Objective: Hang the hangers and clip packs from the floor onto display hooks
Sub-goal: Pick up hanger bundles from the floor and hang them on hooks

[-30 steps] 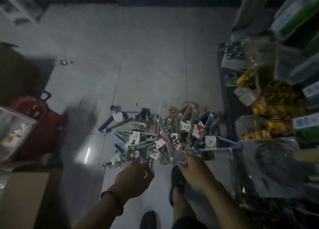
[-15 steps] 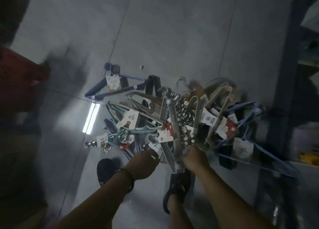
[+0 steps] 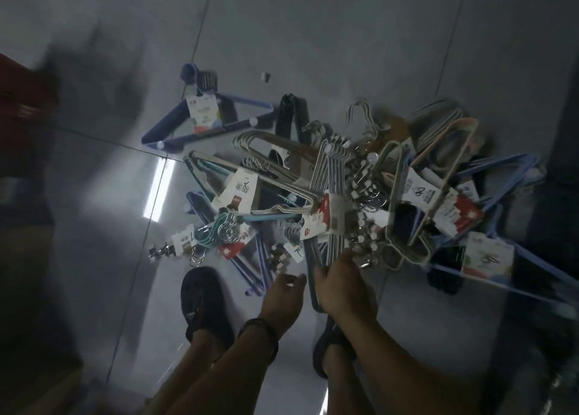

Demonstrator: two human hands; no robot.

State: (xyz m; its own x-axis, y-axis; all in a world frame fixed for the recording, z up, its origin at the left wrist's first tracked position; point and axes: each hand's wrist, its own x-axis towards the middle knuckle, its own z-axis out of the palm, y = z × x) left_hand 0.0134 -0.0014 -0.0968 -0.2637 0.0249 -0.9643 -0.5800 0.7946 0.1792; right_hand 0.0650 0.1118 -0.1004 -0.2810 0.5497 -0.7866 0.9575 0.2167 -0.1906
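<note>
A tangled pile of hanger bundles and clip packs (image 3: 341, 195) lies on the grey tiled floor. A dark blue hanger bundle (image 3: 200, 123) with a paper label sits apart at the pile's upper left. My right hand (image 3: 343, 286) grips the lower end of a grey striped hanger bundle (image 3: 329, 176) with a red and white label. My left hand (image 3: 283, 298) is just left of it, fingers curled, touching nothing that I can make out. Light blue hangers (image 3: 501, 179) stick out at the right.
My two feet in dark sandals (image 3: 203, 305) stand just below the pile. A red container (image 3: 25, 98) is at the left edge. A dark shelf upright (image 3: 560, 132) runs down the right side. Bare floor tiles (image 3: 313, 32) stretch beyond the pile.
The view has tilted down and closer to the pile; the shelves are out of sight. My right hand has closed on the grey striped bundle and my left hand has drawn in beside it.
</note>
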